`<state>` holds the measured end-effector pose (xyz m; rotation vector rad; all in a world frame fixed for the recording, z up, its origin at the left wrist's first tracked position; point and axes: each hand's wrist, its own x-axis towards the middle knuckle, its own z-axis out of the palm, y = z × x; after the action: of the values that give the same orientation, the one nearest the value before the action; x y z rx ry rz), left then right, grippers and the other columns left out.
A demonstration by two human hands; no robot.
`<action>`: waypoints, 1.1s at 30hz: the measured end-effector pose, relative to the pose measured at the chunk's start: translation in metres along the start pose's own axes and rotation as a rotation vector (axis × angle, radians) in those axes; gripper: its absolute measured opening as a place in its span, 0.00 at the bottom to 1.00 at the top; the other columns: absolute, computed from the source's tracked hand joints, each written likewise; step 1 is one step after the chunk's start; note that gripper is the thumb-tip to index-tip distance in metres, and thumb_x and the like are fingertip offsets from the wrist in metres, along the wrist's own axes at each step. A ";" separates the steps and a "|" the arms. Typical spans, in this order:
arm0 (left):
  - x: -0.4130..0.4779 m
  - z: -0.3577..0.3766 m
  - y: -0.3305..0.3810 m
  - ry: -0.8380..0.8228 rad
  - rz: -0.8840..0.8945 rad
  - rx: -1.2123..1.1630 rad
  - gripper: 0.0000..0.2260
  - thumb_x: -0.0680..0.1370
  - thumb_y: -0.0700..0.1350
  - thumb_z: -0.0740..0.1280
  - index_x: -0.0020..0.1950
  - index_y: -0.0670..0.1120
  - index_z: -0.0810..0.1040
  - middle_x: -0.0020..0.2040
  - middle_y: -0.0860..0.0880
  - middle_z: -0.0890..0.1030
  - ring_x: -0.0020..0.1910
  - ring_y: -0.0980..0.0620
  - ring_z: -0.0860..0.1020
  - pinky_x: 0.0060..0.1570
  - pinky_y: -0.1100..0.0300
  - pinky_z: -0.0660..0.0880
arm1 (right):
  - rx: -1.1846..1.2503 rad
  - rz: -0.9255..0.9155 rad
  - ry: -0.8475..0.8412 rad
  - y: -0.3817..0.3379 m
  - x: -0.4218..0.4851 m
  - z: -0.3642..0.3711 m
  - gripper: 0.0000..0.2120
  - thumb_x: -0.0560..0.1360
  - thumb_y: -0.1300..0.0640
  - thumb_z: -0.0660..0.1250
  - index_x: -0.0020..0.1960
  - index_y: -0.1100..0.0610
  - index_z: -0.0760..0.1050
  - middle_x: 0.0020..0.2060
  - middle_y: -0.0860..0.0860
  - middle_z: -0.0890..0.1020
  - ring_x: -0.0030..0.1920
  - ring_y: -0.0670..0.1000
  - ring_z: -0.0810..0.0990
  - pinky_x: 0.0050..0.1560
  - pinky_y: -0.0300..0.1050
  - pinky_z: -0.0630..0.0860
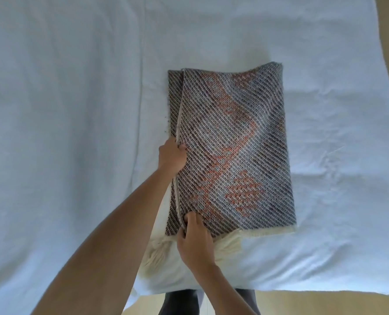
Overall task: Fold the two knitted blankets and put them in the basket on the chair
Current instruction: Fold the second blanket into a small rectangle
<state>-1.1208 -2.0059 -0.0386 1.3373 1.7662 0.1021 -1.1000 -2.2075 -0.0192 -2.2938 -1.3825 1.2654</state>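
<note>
blanket (234,144) folded into a tall rectangle, flat on bed sheet (63,110), slightly right of centre. long edge at 9 o'clock shows stacked layers, stepped, not flush.

left hand (171,156) curled round that edge about halfway up, thumb on top; reads as clamping the layers together. right hand (194,239) pinching the same edge near the 7 o'clock corner, fingers bent onto the knit. both on one edge, so probably squaring the layers or setting up to carry the edge toward 3 o'clock for another fold. judgement only.

cream fringe (229,243) sticking out along the 6 o'clock edge, bunched at 7 o'clock, partly hidden by right hand. likely to trail or snag on lift.

edges: 3 o'clock side a closed, rounded fold, tidy. 12 o'clock edge bowed, highest near the 1 o'clock corner.

room: open sheet at 9, 12 and 3 o'clock. bed edge close below the fringe at 6 o'clock, floor (302,303) beyond. safer to fold sideways or toward 12 than to drag toward 6.

second blanket, basket, chair: not in view. one blanket part-folded, nothing in the basket as far as visible.
</note>
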 end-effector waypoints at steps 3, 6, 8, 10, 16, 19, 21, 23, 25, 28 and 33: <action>-0.009 -0.003 -0.007 -0.044 -0.006 -0.011 0.07 0.80 0.43 0.57 0.55 0.41 0.70 0.44 0.45 0.73 0.33 0.55 0.69 0.29 0.63 0.65 | 0.021 0.037 -0.012 0.002 0.002 0.004 0.08 0.78 0.59 0.59 0.57 0.54 0.67 0.53 0.48 0.74 0.47 0.48 0.78 0.46 0.41 0.76; -0.024 -0.005 -0.022 -0.063 -0.016 -0.051 0.05 0.79 0.45 0.59 0.52 0.44 0.69 0.40 0.49 0.72 0.33 0.56 0.69 0.28 0.63 0.64 | 0.064 0.015 -0.067 0.004 0.002 0.002 0.15 0.78 0.59 0.60 0.64 0.54 0.67 0.56 0.48 0.74 0.53 0.47 0.76 0.52 0.40 0.73; -0.039 -0.003 -0.038 -0.075 -0.035 -0.086 0.07 0.78 0.46 0.61 0.51 0.44 0.70 0.41 0.49 0.74 0.34 0.55 0.71 0.31 0.62 0.67 | 0.107 0.000 -0.102 0.007 0.000 -0.002 0.18 0.77 0.62 0.60 0.66 0.55 0.68 0.57 0.49 0.75 0.54 0.47 0.75 0.55 0.40 0.72; -0.058 0.003 -0.058 -0.097 -0.069 -0.102 0.08 0.77 0.47 0.63 0.51 0.44 0.72 0.41 0.49 0.75 0.35 0.53 0.72 0.34 0.61 0.69 | 0.130 -0.003 -0.095 0.013 -0.002 -0.007 0.18 0.76 0.64 0.59 0.65 0.56 0.70 0.56 0.50 0.77 0.55 0.47 0.76 0.57 0.40 0.73; -0.121 0.030 -0.107 -0.192 -0.176 -0.030 0.16 0.74 0.54 0.66 0.54 0.45 0.71 0.45 0.48 0.79 0.40 0.51 0.78 0.38 0.60 0.74 | 0.071 -0.034 -0.035 0.041 0.002 -0.022 0.14 0.75 0.66 0.59 0.57 0.57 0.75 0.51 0.51 0.79 0.49 0.47 0.76 0.49 0.38 0.73; -0.143 0.048 -0.118 -0.215 -0.113 0.212 0.25 0.71 0.61 0.66 0.58 0.44 0.71 0.52 0.47 0.79 0.51 0.45 0.78 0.51 0.52 0.76 | 0.021 -0.072 -0.091 0.048 0.006 -0.028 0.14 0.76 0.65 0.58 0.59 0.58 0.75 0.54 0.51 0.77 0.51 0.48 0.76 0.53 0.42 0.74; -0.149 0.052 -0.117 -0.260 -0.067 0.420 0.24 0.72 0.58 0.65 0.59 0.43 0.70 0.55 0.45 0.77 0.55 0.43 0.76 0.55 0.49 0.74 | -0.010 -0.102 -0.117 0.051 0.006 -0.031 0.14 0.76 0.65 0.59 0.59 0.58 0.74 0.55 0.51 0.77 0.52 0.49 0.76 0.55 0.43 0.74; -0.147 0.048 -0.116 -0.308 -0.046 0.547 0.19 0.73 0.51 0.64 0.60 0.43 0.69 0.57 0.44 0.77 0.58 0.42 0.75 0.57 0.49 0.72 | -0.027 -0.127 -0.128 0.054 0.006 -0.034 0.14 0.76 0.65 0.59 0.59 0.57 0.75 0.54 0.51 0.77 0.51 0.48 0.76 0.54 0.42 0.74; -0.143 0.038 -0.123 -0.297 -0.062 0.613 0.17 0.74 0.44 0.61 0.63 0.45 0.69 0.60 0.43 0.75 0.61 0.42 0.72 0.59 0.48 0.70 | -0.049 -0.147 -0.143 0.057 0.006 -0.038 0.13 0.77 0.64 0.59 0.59 0.57 0.74 0.55 0.51 0.77 0.52 0.48 0.76 0.54 0.42 0.74; -0.139 0.028 -0.135 -0.278 -0.123 0.632 0.24 0.74 0.40 0.60 0.70 0.48 0.66 0.65 0.43 0.69 0.67 0.42 0.64 0.65 0.48 0.63 | -0.134 -0.224 -0.170 0.057 0.009 -0.039 0.14 0.78 0.63 0.57 0.63 0.57 0.72 0.58 0.51 0.75 0.56 0.50 0.75 0.55 0.42 0.72; -0.152 0.037 -0.139 -0.206 -0.096 0.591 0.23 0.76 0.51 0.59 0.71 0.51 0.64 0.64 0.43 0.67 0.66 0.42 0.63 0.66 0.48 0.59 | -0.320 -0.530 -0.228 0.036 0.021 -0.020 0.24 0.75 0.67 0.60 0.69 0.54 0.67 0.59 0.55 0.70 0.58 0.56 0.70 0.53 0.48 0.72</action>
<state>-1.1947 -2.2020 -0.0461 1.5943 1.7426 -0.6344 -1.0578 -2.2049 -0.0380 -1.7820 -2.2221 1.2163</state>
